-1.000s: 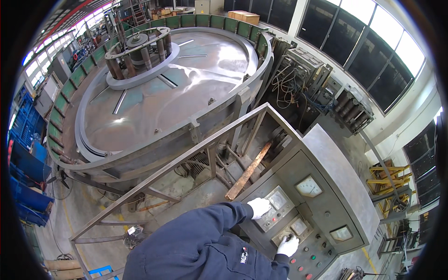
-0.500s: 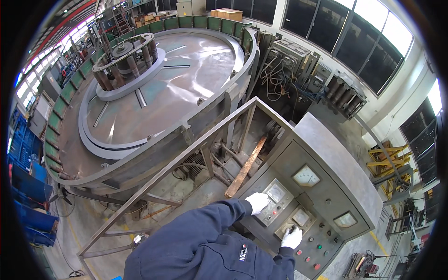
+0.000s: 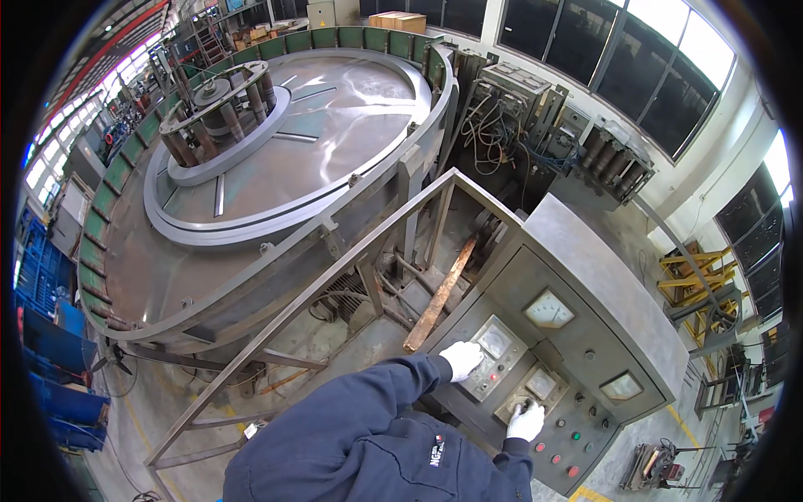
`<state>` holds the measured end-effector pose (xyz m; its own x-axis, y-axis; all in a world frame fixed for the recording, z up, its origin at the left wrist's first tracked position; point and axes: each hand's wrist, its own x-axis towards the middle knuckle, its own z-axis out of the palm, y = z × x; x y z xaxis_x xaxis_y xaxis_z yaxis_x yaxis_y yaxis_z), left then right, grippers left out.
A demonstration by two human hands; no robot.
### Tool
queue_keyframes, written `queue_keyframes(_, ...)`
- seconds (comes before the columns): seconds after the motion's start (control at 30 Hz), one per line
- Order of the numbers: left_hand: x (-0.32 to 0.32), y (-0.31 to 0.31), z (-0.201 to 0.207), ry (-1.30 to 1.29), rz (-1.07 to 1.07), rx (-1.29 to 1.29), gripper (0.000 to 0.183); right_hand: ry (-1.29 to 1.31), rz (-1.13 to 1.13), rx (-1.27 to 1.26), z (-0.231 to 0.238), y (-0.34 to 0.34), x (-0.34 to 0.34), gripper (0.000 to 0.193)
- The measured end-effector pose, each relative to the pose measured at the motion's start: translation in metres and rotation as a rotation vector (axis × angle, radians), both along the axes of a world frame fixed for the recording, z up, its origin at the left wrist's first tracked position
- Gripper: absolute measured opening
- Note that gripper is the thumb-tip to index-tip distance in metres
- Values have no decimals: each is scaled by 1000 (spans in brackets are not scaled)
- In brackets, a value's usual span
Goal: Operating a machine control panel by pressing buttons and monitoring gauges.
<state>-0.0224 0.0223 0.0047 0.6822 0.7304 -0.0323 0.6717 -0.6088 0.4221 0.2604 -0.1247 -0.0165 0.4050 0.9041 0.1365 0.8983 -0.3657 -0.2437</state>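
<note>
The right hand (image 3: 526, 421), in a white glove, is pinching a dark knob (image 3: 519, 408), which is sitting at its fingertips, toward the far left. This knob is standing near the near end of the lower meter plate (image 3: 529, 392), whose long axis is running from near left to far right. The left hand (image 3: 461, 360) is covering the left edge of the upper meter panel (image 3: 508, 366), farther from the knob; how narrow its grip is, I cannot tell. Beyond, a wooden plank (image 3: 441, 297) is slanting left of the grey console (image 3: 585, 329), and a slotted round steel table (image 3: 343, 125) is filling the far left.
</note>
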Motion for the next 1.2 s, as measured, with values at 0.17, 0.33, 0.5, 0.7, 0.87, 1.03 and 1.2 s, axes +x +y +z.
queue_keyframes(0.17,-1,1,0,-11,-1,-19,24,-4,0,-3,-2,-1,1,32)
queue_keyframes(0.33,1,0,-11,-76,19,23,18,-5,1,-9,-1,-1,1,33)
queue_keyframes(0.5,0,1,-10,-68,14,17,19,19,-3,-19,-1,-1,1,33)
queue_keyframes(0.7,0,2,-7,-63,11,17,19,19,-7,-16,2,1,0,33)
queue_keyframes(0.87,1,2,-11,-52,7,5,20,3,-12,-18,2,0,-1,33)
queue_keyframes(1.03,1,0,-12,-66,13,6,20,6,-5,-22,3,0,0,33)
queue_keyframes(1.2,0,0,-10,-66,15,5,20,5,2,-17,2,0,-1,31)
